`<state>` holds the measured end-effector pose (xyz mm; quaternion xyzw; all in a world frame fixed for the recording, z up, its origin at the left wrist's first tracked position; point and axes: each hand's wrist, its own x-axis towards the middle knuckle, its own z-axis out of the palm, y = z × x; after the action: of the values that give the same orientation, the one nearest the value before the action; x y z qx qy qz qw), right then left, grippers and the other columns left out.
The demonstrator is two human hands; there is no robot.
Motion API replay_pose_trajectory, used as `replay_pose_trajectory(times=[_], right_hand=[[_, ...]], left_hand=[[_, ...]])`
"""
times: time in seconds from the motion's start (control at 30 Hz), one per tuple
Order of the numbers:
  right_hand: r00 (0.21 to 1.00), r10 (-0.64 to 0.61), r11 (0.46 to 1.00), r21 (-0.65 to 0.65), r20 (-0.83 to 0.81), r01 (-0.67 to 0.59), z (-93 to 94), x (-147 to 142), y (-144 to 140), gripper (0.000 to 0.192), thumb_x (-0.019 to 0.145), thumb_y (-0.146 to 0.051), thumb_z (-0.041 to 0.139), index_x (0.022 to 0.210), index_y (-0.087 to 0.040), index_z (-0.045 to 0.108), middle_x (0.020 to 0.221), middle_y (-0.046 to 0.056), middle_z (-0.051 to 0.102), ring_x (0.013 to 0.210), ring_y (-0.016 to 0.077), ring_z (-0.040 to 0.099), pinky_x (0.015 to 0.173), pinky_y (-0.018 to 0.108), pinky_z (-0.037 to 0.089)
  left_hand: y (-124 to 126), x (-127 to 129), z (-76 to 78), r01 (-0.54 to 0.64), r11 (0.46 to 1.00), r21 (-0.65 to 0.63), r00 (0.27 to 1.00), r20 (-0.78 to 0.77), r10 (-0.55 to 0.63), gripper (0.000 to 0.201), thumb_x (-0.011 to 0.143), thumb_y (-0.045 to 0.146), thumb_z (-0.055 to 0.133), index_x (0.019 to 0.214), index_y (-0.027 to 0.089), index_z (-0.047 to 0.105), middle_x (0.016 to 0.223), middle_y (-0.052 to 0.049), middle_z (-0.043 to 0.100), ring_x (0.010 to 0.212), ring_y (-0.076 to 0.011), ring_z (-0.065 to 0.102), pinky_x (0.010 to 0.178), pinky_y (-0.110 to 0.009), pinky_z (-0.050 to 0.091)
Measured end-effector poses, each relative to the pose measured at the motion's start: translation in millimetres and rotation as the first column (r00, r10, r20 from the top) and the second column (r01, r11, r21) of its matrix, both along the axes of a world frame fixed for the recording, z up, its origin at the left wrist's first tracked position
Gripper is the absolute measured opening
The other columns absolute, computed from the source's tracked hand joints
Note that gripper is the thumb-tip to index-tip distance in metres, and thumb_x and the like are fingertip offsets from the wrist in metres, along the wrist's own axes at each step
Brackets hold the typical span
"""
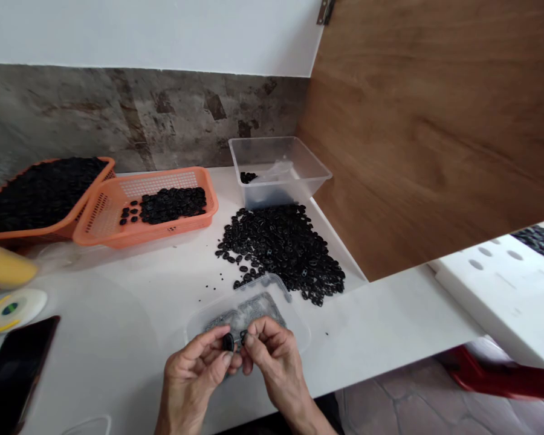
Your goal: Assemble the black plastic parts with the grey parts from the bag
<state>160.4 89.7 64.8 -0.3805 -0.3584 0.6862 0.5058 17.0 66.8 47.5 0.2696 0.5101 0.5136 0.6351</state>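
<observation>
My left hand [202,365] pinches a round black plastic piece [228,342] between thumb and fingers. Close beside it, my right hand [272,353] grips a small black part [243,337] with its thumb and forefinger. A thin, light-coloured bit shows between the two pieces, too small to name. Both hands are above the near side of a shallow clear plastic tray [278,284], which holds many tiny grey pieces [254,308]. Just beyond the tray lies a big heap of small black oval parts [285,244] with holes in them.
A clear plastic bin [276,181] stands behind the heap. To the left are an orange basket [199,226] with black pieces and a fuller orange basket [66,223]. A phone [18,368] and a white-and-yellow roll [16,309] lie at left. A wooden panel [426,121] rises at right.
</observation>
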Motion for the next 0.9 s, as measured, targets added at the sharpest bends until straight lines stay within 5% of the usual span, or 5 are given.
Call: replay_pose_trajectory(times=[0.23,0.57,0.9], right_hand=[[0.999,-0.005,1.0,-0.011,0.034,0.006,-0.5,2,-1,0.033,0.083,-0.042,0.066,0.073,-0.014,0.052,0.054,0.0,0.06,0.047,0.0075,0.055,0.049,0.016,0.042],[0.996,0.008,1.0,-0.011,0.085,-0.007,-2.2,4,0,0.034,0.082,-0.042,0.066,0.071,-0.013,0.052,0.054,0.001,0.06,0.046,0.0064,0.051,0.047,0.016,0.038],[0.986,0.02,1.0,-0.006,0.164,-0.02,0.7,5,-3,0.039,0.08,-0.047,0.065,0.067,-0.013,0.052,0.049,-0.002,0.051,0.043,0.0048,0.041,0.043,0.016,0.031]], left_hand=[[-3,1,-3.3,0.01,0.999,0.031,0.997,-0.075,-0.007,0.031,0.068,0.029,0.081,0.098,0.022,0.075,0.068,-0.003,0.074,0.062,-0.0147,0.069,0.066,-0.023,0.059],[-2,25,22.4,-0.14,0.985,0.105,0.965,-0.208,0.159,0.026,0.064,0.033,0.081,0.087,0.022,0.077,0.061,0.002,0.072,0.053,-0.0091,0.065,0.058,-0.013,0.056],[-4,23,19.8,-0.111,0.979,0.171,0.936,-0.313,0.161,0.027,0.064,0.035,0.08,0.087,0.021,0.077,0.061,0.002,0.07,0.051,-0.0114,0.067,0.055,-0.016,0.058]])
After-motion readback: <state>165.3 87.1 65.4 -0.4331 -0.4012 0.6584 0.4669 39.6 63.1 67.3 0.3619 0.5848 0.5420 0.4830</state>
